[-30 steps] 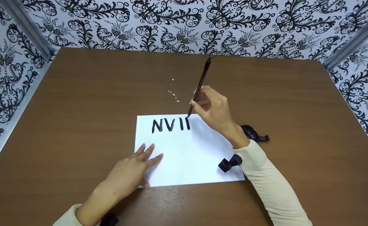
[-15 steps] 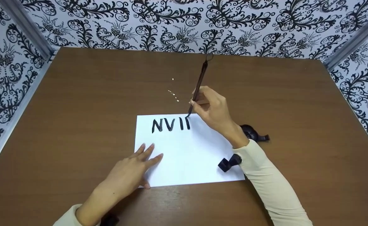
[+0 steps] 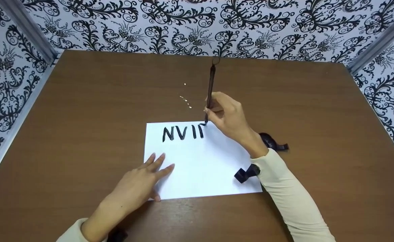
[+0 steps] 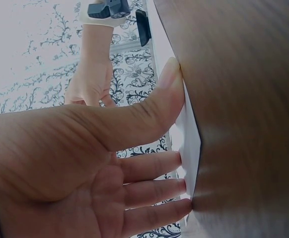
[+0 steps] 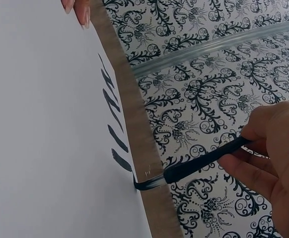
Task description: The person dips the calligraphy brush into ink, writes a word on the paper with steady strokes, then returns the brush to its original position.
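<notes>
My right hand (image 3: 228, 116) pinches a dark paintbrush (image 3: 211, 82) near its lower end, the handle standing almost upright. In the right wrist view the wet black bristles (image 5: 148, 184) bend against the white paper (image 5: 50, 124) close to its far edge. Black painted strokes (image 3: 182, 133) reading "NVI" and a further upright with a short bar at its top run along the upper part of the sheet. With fingers spread, my left hand (image 3: 138, 186) rests on the sheet's lower left part. Its thumb (image 4: 170, 82) lies at the near edge in the left wrist view.
A round black object (image 3: 267, 140) with a short protruding part sits on the brown table (image 3: 82, 134), partly behind the right wrist. Small pale specks (image 3: 186, 101) lie beyond the paper. Patterned walls (image 3: 197, 30) border the table at the back and sides.
The brush tip has moved a little to the right, drawing a short bar from the top of the last upright. Its handle has swung left to nearly vertical. My left hand stays put.
</notes>
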Demonstrator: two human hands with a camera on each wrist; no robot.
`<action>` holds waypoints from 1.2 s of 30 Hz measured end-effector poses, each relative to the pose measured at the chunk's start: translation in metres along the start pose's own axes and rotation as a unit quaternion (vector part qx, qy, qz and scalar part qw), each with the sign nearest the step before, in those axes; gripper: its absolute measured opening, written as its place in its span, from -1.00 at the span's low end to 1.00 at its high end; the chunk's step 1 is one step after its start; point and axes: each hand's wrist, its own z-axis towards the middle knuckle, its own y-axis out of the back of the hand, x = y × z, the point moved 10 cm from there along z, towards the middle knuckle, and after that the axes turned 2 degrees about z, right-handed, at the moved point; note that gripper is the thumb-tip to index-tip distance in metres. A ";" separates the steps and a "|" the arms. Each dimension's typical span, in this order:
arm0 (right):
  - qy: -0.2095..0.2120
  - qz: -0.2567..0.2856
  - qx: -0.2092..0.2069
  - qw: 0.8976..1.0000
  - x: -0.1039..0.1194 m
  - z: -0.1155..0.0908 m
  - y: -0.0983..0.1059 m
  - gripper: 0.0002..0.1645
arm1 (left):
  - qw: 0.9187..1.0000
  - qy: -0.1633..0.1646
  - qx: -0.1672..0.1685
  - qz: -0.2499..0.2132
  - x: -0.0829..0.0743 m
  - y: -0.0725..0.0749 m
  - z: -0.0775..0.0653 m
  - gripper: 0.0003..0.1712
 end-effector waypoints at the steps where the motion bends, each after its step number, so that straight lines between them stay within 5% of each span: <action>1: -0.003 -0.004 0.005 1.000 0.000 0.000 0.000 -0.73 | 1.000 0.000 0.000 0.000 0.000 0.000 0.000 -0.05; 16: -0.034 -0.019 0.047 0.998 0.001 0.001 -0.004 -0.71 | 1.000 -0.002 0.000 -0.002 -0.001 0.000 0.000 -0.05; 36: -0.007 -0.011 0.075 0.997 0.016 0.000 -0.014 -0.72 | 1.000 -0.007 -0.006 0.004 -0.001 0.001 0.000 -0.05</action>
